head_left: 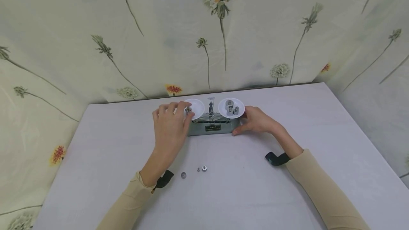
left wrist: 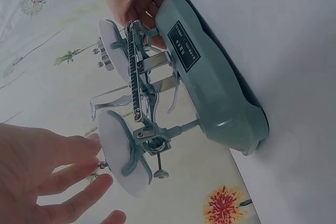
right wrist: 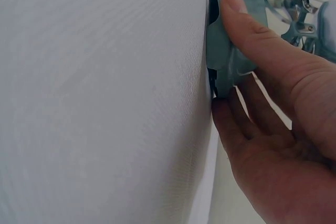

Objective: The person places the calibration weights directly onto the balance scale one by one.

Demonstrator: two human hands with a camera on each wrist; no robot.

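Observation:
A green two-pan balance scale (head_left: 198, 129) stands on the table near its back edge. My left hand (head_left: 169, 127) is at the left white pan (head_left: 198, 108), thumb and fingertips around a small metal weight (head_left: 188, 109) there; the left wrist view shows the fingertips pinching at the weight's knob (left wrist: 102, 165). With my right hand (head_left: 258, 120) I grip the right end of the scale's base, thumb on the front face and fingers behind. On the right pan (head_left: 223, 110) stand several metal weights (head_left: 229, 105), one larger than the others.
Three small loose weights (head_left: 204, 168) lie on the white-covered table (head_left: 243, 194) in front of the scale. Behind the table hangs a flower-patterned cloth (head_left: 172, 52). Dark straps (head_left: 277, 159) are on both wrists.

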